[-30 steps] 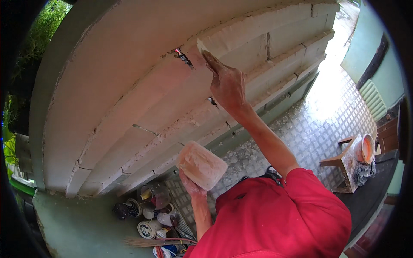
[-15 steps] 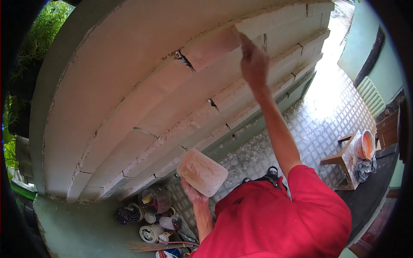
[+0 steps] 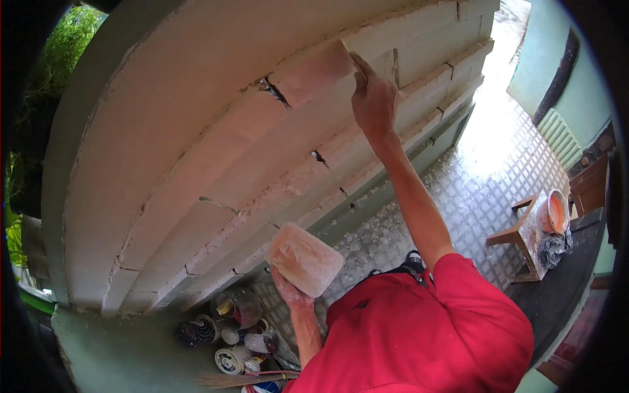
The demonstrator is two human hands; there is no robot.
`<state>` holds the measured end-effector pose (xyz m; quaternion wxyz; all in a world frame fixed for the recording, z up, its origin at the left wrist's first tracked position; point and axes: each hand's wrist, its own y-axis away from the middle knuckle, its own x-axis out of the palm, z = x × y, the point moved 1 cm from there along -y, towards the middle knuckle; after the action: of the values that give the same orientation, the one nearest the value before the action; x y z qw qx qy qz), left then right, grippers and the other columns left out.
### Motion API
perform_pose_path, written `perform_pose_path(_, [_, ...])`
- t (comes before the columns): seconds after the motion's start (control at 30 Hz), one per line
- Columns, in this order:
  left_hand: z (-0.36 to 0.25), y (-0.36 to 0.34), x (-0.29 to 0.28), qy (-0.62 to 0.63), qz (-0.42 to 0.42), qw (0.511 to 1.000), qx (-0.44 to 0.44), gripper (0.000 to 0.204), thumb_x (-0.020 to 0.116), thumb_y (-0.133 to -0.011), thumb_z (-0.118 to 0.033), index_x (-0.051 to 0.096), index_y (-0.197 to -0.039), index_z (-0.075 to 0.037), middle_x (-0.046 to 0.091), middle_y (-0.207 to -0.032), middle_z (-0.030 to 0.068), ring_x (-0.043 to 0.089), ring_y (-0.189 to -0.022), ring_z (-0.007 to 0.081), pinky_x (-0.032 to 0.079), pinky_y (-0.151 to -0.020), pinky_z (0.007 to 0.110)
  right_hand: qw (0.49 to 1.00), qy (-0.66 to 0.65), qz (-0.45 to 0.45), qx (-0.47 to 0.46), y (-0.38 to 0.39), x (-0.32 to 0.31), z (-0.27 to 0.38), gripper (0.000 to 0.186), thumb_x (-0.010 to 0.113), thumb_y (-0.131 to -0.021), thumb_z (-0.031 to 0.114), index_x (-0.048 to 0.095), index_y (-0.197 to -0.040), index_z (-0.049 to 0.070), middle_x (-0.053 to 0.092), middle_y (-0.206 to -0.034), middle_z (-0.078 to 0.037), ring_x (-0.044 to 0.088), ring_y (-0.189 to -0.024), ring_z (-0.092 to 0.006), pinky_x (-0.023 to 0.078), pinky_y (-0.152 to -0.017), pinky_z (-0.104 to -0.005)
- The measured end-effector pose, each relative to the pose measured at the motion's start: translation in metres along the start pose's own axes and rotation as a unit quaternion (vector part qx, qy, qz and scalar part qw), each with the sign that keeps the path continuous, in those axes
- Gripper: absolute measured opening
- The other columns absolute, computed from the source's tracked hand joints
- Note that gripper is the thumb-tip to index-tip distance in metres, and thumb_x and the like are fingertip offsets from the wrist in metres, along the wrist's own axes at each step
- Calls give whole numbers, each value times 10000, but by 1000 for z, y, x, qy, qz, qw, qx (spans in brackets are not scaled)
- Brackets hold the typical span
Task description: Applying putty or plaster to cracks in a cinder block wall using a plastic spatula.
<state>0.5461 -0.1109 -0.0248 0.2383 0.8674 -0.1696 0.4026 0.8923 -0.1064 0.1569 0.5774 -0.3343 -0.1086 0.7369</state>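
My right hand reaches up to the stepped pale surface, its fingers wrapped round a putty knife. The blade lies against the upper ledge, at the right end of a damp-looking pinkish patch. Left of that patch, a dark ragged gap breaks the ledge. Lower down, my left hand grips a translucent plastic tub by its side and underneath. Pinkish filler is smeared inside the tub. The fingers under it are partly hidden.
Buckets and tubs crowd the lower left corner beside a broom. On the right, a splattered wooden stool carries a bucket with orange-pink contents and a dark plastic bag. Splashes dot the tiled floor.
My right hand and the putty knife have slid slightly left along the ledge. The whole view has shifted a little; my left hand still holds the tub in about the same place.
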Motion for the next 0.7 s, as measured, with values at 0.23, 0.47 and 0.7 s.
perform_pose_path(0.23, [3, -1, 1, -9, -2, 1000, 8, 593, 490, -944, -464, 418, -1427, -128, 492, -1397, 69, 500, -1254, 308, 443, -1033, 510, 985, -115, -31, -127, 49, 47, 29, 393, 526, -878, -15, 660, -1217, 133, 664, -1061, -176, 670, -898, -344, 552, -753, -388])
perform_pose_path(0.47, [-4, 8, 1, -3, -21, 1000, 3, 607, 523, -924, -482, 438, -1416, -138, 488, -1401, 79, 491, -1259, 308, 442, -1027, 514, 956, -216, -152, -125, -21, 10, -45, 406, 509, -829, -19, 695, -1148, 151, 638, -755, -209, 613, -630, -371, 491, -583, -407])
perform_pose_path(0.7, [-10, 8, -14, 21, -25, 999, 12, 617, 515, -927, -492, 430, -1425, -138, 484, -1412, 73, 495, -1258, 318, 427, -1041, 520, 981, -63, -118, -141, 32, 49, 12, 520, 486, -843, -93, 635, -1279, 149, 714, -1027, -140, 710, -838, -161, 547, -729, -318])
